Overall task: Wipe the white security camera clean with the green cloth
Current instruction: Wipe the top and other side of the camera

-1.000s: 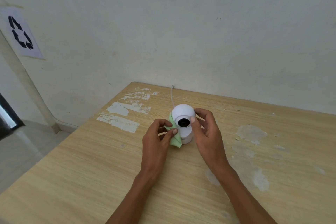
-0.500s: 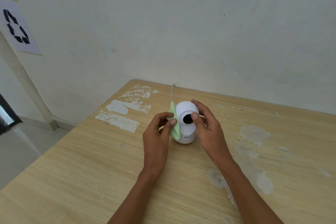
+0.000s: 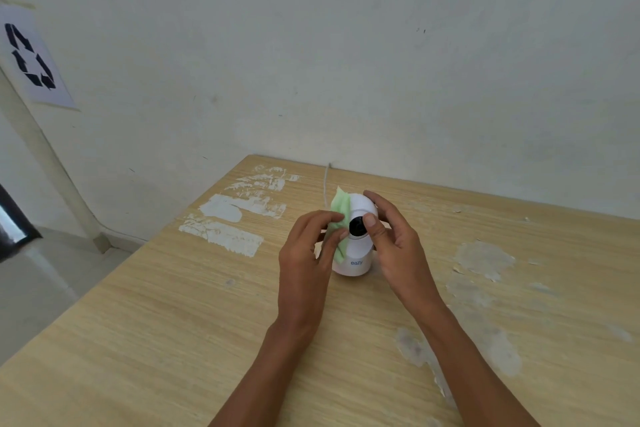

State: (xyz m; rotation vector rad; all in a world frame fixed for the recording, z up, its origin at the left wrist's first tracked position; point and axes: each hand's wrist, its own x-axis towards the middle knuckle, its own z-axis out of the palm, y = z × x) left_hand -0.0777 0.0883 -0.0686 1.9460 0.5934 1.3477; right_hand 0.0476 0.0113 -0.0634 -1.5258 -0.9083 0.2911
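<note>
Head view: camera (image 3: 358,253) between hands.

Bare utility room; worn wooden table (image 3: 173,322), recycling sign (image 3: 31,57)

A white security camera (image 3: 358,246) with a black lens ring and small blue lettering on its base stands on a pale wood-grain table (image 3: 173,322) streaked with fine tan lines. A light green cloth (image 3: 340,218) lies against the camera's side. Chalky white patches (image 3: 228,222) mark the tabletop's far left corner, and duller grey-white worn blotches (image 3: 485,258) mottle its right side. A thin white cable (image 3: 326,184) runs behind the camera. The wall (image 3: 381,62) is off-white with faint dark specks. A white paper sign (image 3: 33,57) carries a black recycling-arrow symbol.
</note>
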